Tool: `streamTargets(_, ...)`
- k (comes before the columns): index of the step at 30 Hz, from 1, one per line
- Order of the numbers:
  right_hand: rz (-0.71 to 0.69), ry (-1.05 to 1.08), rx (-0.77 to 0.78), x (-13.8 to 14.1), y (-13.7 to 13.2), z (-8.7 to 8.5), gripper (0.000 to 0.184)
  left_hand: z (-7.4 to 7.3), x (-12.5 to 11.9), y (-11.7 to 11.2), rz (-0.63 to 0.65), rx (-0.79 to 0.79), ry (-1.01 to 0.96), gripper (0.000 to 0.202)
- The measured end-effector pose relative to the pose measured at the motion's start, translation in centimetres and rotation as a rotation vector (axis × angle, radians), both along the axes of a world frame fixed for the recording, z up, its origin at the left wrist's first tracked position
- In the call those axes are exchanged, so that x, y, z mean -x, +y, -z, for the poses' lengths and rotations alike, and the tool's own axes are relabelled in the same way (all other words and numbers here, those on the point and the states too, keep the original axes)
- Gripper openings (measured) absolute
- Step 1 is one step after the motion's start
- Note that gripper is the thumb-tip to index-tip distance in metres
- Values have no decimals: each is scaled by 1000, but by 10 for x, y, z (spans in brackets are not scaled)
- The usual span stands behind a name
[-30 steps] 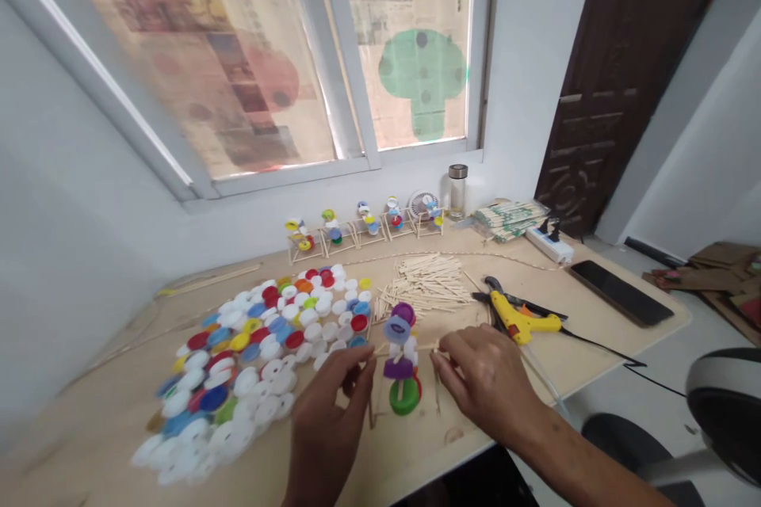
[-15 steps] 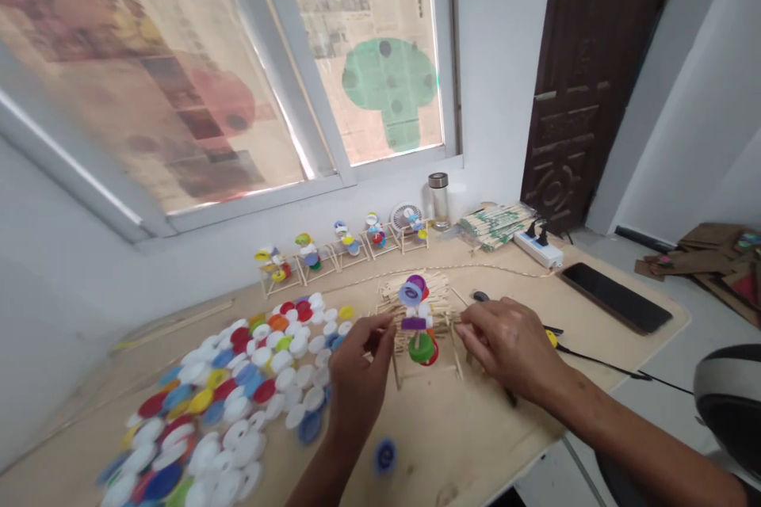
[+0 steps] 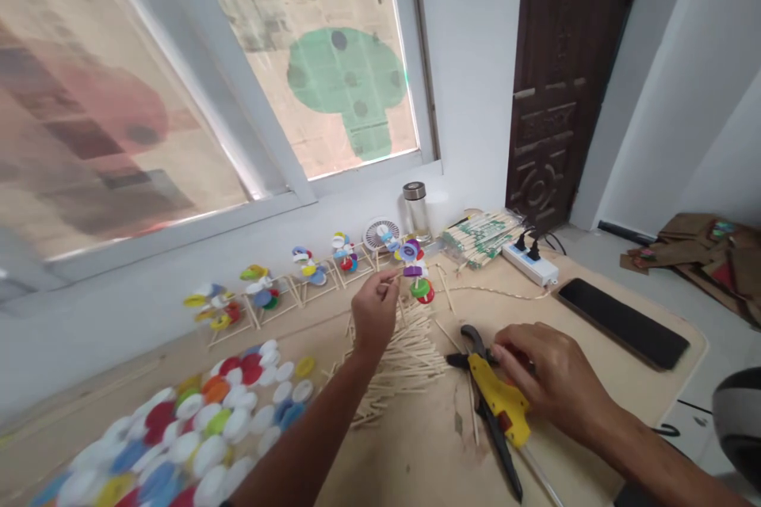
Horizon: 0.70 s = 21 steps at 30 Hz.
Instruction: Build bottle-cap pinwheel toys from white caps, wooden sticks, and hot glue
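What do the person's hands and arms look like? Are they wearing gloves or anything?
No gloves! The left hand and right hand are both bare, and I can't see any rings. The left forearm and right forearm look bare too, with no watch or bracelet showing.

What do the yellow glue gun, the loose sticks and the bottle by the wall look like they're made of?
Glue gun: likely a plastic body, smooth solid yellow. Sticks: apparently bare wood, pale and unpainted. Bottle: clear glass or plastic, see-through; its lid seems metal, grey with a sheen.
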State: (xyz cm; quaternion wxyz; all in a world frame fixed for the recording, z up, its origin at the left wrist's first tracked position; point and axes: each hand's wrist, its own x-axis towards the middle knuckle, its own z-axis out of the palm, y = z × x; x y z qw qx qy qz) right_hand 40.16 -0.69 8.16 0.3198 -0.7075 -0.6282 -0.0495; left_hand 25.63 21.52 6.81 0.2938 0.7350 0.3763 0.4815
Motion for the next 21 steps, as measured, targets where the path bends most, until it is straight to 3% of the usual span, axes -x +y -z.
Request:
streamTargets(9,17,25,21,-16,-2,9,24,28,-58,54,42,42,125,25)
streamTargets(14,12,34,49,-20,-3,12,22,40,-71,73,15,48,209,31)
streamTargets(21,-8,41,52,-20,0,14,23,44,-76,83,-60,32,312,32)
